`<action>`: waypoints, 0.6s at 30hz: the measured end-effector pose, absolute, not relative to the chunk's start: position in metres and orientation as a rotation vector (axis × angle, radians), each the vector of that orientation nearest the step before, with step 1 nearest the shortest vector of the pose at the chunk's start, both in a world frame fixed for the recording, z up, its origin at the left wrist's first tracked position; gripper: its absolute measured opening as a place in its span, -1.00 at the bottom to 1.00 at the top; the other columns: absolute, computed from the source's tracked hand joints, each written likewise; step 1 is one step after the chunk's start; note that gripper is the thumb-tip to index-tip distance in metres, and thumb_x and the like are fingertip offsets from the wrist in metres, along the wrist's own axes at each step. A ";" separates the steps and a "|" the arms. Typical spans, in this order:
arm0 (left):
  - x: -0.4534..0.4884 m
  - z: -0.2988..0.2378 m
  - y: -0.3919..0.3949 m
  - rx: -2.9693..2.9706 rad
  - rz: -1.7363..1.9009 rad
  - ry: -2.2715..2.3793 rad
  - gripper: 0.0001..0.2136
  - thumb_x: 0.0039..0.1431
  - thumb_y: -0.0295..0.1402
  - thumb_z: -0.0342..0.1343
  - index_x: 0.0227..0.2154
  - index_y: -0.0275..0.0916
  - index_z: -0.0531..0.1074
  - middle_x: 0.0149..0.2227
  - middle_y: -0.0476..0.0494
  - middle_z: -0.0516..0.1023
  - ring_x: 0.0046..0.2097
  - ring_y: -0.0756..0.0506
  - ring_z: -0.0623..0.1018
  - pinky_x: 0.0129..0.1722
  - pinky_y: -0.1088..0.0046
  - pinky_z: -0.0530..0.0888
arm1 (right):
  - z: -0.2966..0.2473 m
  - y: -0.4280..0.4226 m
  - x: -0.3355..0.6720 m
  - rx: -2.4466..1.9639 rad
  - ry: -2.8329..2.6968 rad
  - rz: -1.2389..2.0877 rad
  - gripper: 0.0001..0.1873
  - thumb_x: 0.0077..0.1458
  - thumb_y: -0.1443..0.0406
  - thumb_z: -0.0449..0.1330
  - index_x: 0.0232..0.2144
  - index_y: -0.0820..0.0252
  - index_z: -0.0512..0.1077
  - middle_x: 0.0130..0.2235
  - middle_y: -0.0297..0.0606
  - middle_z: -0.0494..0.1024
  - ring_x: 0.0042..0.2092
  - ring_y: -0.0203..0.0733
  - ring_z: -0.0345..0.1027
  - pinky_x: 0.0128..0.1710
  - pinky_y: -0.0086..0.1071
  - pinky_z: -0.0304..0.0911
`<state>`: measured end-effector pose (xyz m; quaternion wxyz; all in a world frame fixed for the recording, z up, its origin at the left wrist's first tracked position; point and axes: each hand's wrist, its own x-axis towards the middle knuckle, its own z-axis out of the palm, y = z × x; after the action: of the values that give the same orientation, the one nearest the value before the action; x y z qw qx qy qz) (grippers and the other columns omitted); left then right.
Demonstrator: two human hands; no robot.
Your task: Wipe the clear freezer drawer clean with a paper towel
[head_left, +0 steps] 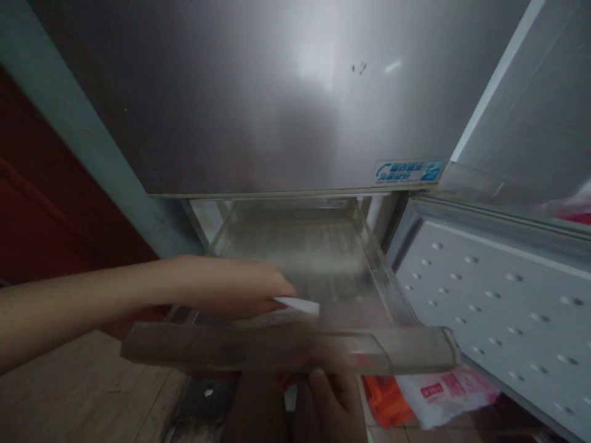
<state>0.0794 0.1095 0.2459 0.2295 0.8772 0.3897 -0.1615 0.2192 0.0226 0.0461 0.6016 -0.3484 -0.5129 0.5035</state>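
Note:
A clear plastic freezer drawer (401, 354) is pulled out from under a silver fridge door. My left hand (258, 286) reaches over its near end, fingers closed on a thin white wipe (300, 305), which could be paper or cloth. This wipe is just inside the drawer's front wall. Lower down, my right hand (335, 400) grips the front of the drawer from beneath, its thumb near the bottom edge and its other fingers partly hidden and blurred. Inside the drawer, only its cloudy floor shows.
The lower fridge door (489, 295) stands swung out at the right, close to the drawer. An orange bag (386, 400) and a white plastic bag with pink print (446, 394) lie on the floor beneath. The silver upper door (258, 104) hangs above, shut. A red-brown panel (55, 203) rises at left.

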 end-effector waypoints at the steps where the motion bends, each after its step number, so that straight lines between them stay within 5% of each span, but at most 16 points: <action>1: 0.096 0.244 0.112 2.447 -0.492 1.029 -0.82 0.22 -0.51 0.02 -0.31 -0.28 0.54 -0.37 -0.05 0.61 -0.40 0.01 0.51 -0.52 0.63 0.27 | 0.046 0.022 0.219 -0.806 -1.166 1.181 -0.54 0.16 -0.07 0.09 -0.43 0.11 0.58 -0.47 -0.24 0.62 -0.40 -0.15 0.49 -0.34 -0.33 0.42; 9: 0.203 0.213 0.122 2.679 -0.391 0.680 -0.80 0.24 -0.48 -0.03 -0.22 -0.37 0.51 -0.23 -0.29 0.61 -0.28 -0.12 0.56 -0.46 0.48 0.31 | 0.043 0.015 0.221 -0.968 -0.948 1.255 -0.68 -0.01 0.02 0.29 -0.37 0.13 0.60 -0.41 -0.20 0.65 -0.35 -0.06 0.51 -0.33 -0.26 0.45; 18: 0.160 0.210 0.130 2.496 -0.338 0.590 -0.83 0.27 -0.57 -0.04 -0.30 -0.37 0.48 -0.28 -0.11 0.59 -0.27 0.00 0.52 -0.31 0.59 0.35 | 0.047 0.017 0.216 -0.827 -0.892 1.365 -0.66 0.00 0.01 0.28 -0.38 0.14 0.60 -0.43 -0.23 0.64 -0.39 -0.11 0.51 -0.28 -0.24 0.45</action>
<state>0.1598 0.1301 0.2105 0.2738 0.9280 0.2193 -0.1257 0.2162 0.0168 0.0474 0.6105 -0.3585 -0.3863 0.5912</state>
